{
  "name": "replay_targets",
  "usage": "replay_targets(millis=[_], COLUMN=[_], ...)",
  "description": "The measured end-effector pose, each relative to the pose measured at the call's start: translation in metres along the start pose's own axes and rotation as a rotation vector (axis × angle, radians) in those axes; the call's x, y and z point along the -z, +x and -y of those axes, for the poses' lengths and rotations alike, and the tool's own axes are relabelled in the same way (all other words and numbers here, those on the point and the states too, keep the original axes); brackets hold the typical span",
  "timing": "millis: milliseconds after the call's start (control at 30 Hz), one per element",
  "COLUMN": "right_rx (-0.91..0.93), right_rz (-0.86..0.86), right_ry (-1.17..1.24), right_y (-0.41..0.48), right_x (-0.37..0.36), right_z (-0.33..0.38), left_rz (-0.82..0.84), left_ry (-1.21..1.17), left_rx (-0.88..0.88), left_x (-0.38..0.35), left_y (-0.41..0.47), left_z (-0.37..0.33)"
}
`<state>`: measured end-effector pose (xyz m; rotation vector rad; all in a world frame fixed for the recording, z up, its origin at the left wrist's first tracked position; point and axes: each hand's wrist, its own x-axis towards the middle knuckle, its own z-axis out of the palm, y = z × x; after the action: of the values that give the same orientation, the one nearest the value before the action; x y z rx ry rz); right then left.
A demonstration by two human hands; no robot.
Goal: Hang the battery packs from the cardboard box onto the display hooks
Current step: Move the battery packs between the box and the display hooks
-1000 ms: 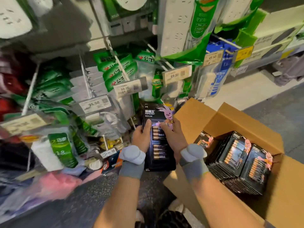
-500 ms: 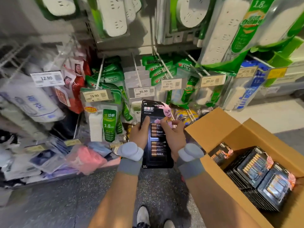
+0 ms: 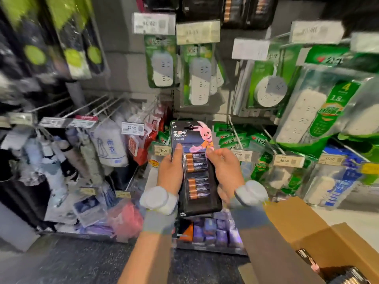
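Observation:
I hold a small stack of black battery packs (image 3: 195,160) upright in front of the display, each with a pink rabbit on the card and copper-tipped cells. My left hand (image 3: 170,171) grips the stack's left edge, thumb on its face. My right hand (image 3: 224,171) grips the right edge. The cardboard box (image 3: 303,228) stands open at the lower right, with more dark packs (image 3: 346,277) just visible inside. Battery packs on hooks (image 3: 242,11) hang at the top of the rack, blurred.
Wire hooks (image 3: 98,107) with price tags jut out at the left. Green-packaged power strips (image 3: 199,78) hang straight ahead and to the right. Bagged goods fill the lower shelf (image 3: 102,212). Dark floor lies below.
My view has swung upward and left, so the box slid to the lower right corner. Both hands lifted the stack of packs higher in front of the rack.

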<state>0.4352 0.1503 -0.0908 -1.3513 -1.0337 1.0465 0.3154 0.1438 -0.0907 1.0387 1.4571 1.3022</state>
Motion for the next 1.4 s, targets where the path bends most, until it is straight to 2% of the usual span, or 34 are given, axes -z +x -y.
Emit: replay_targets(millis=[100, 267, 500, 733, 1167, 1400], right_rx=[0.083, 0.153, 0.259, 0.287, 0.347, 0.432], right_rz=[0.037, 0.051, 0.081, 0.064, 0.089, 0.094], right_ry=[0.048, 0.157, 0.222, 0.286, 0.368, 0.364], right_y=[0.0, -0.004, 0.002, 0.017, 0.069, 0.099], right_x=[-0.006, -0.01, -0.003, -0.003, -0.035, -0.064], right_z=[0.033, 0.082, 0.136, 0.173, 0.225, 0.255], left_rz=[-0.01, -0.014, 0.247, 0.261, 0.205, 0.236], left_ry=[-0.032, -0.32, -0.484, -0.416, -0.366, -0.413], left_rx=[-0.105, -0.076, -0.105, -0.304, -0.419, -0.507], left_x=[0.006, 0.015, 0.02, 0.016, 0.02, 0.032], left_y=[-0.001, -0.003, -0.01, 0.005, 0.071, 0.113], left_z=[-0.033, -0.075, -0.12, -0.149, -0.206, -0.243])
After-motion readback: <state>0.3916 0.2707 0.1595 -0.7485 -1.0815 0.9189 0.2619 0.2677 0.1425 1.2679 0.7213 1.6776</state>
